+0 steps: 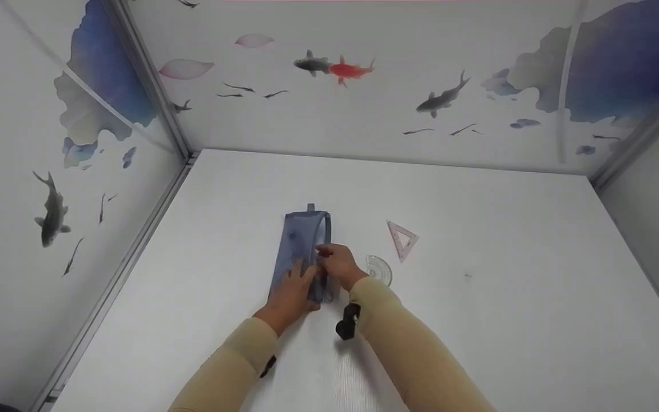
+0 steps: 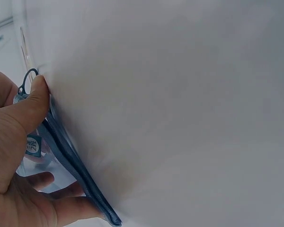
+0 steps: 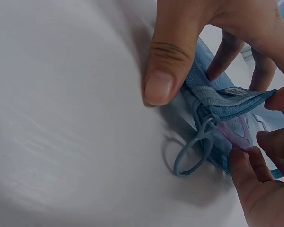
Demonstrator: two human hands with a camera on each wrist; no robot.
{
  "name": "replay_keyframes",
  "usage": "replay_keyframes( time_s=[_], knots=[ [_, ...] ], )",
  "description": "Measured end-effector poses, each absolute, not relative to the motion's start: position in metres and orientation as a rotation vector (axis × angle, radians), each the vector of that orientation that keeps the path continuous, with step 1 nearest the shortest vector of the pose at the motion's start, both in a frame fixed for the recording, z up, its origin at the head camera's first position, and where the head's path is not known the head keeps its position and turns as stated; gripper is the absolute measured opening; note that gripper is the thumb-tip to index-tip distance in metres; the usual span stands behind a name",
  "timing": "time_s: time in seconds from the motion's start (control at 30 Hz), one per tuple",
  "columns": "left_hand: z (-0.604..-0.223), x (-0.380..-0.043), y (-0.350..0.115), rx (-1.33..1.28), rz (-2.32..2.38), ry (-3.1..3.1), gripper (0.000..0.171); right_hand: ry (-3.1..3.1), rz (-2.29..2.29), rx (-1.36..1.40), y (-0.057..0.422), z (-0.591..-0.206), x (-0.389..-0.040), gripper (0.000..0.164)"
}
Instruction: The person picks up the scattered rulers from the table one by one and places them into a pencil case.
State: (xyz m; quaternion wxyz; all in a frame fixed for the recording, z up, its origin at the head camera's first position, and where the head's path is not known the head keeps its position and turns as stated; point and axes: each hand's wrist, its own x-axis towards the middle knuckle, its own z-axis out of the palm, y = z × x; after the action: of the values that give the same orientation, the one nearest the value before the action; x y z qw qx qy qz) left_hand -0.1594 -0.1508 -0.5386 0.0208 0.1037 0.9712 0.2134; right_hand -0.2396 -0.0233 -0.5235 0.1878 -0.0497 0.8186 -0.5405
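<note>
A blue translucent pencil case (image 1: 297, 237) lies lengthwise on the white table, its zip partly open along the right side. My left hand (image 1: 289, 294) holds it near its close end, thumb beside the blue ring zip pull (image 3: 183, 173) and fingers along the zipped edge. From the right, my right hand (image 1: 341, 268) reaches to the opening. In the right wrist view, its fingertips pinch a pink-edged clear plastic set square (image 3: 240, 133) at the mouth of the case, partly hidden under the zip edge.
Right of the case lies a clear protractor (image 1: 381, 270), close to my right wrist. Beyond it is a pink triangular set square (image 1: 403, 240). A small faint mark (image 1: 467, 276) shows farther right. White panels with painted fish (image 1: 438, 102) stand around the table.
</note>
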Motion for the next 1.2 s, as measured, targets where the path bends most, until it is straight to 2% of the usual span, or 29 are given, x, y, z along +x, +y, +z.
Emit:
replay_keyframes(
  time_s=[0.7,0.87,1.2],
  knots=[
    [-0.542,-0.1599,-0.1481,0.307,0.64,3.01,0.08,2.245,-1.573,-0.248,-0.0241,-0.53,-0.2436,0.045],
    [-0.5415,-0.1609,-0.1482,0.289,0.637,3.009,0.082,2.256,-1.612,-0.199,-0.0244,-0.5302,-0.2454,0.044],
    [-0.538,-0.1625,-0.148,0.22,0.642,2.947,0.074,2.263,-1.626,-0.207,-0.0175,-0.5242,-0.2496,0.041]
  ],
)
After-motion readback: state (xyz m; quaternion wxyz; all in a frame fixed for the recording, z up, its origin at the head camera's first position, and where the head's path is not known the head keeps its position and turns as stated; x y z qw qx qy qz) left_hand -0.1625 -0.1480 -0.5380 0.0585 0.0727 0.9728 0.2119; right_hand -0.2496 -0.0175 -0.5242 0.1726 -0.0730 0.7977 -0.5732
